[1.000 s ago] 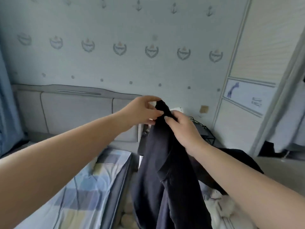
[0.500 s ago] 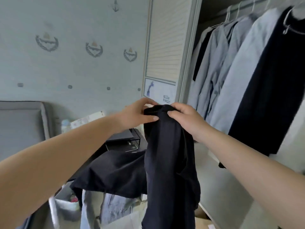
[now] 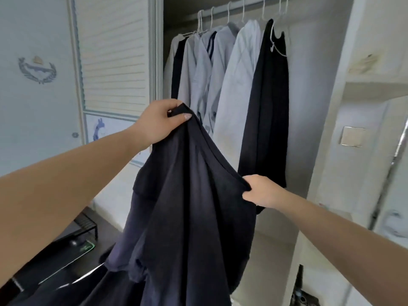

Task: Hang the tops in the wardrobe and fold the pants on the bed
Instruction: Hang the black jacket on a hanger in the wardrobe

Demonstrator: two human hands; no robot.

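In the middle of the frame a dark navy top (image 3: pixel 189 208) hangs spread between the two hands, in front of the open wardrobe (image 3: pixel 309 102). The left hand (image 3: pixel 161 122), just above and left of centre, grasps one end of the neckline with curled fingers and the thumb pressed over the fabric; its bare forearm runs down to the left edge. The right hand (image 3: pixel 260 191), lower and to the right of centre, pinches the other end of the neckline, so that the collar edge stretches in a slanted line from upper left to lower right between them. Below that line the cloth falls in loose folds to the bottom edge of the frame. Behind the top, in the upper middle, a hanging rail (image 3: pixel 242 10) carries several white hangers with pale blue shirts (image 3: pixel 231 85) and, at the right end of the row, a black garment (image 3: pixel 267 120) that hangs just behind the right hand. A louvred wardrobe door (image 3: pixel 114 56) fills the upper left beside the opening. In the lower left corner a dark surface (image 3: pixel 55 261) bears a black stand (image 3: pixel 88 224) and a small green glow.
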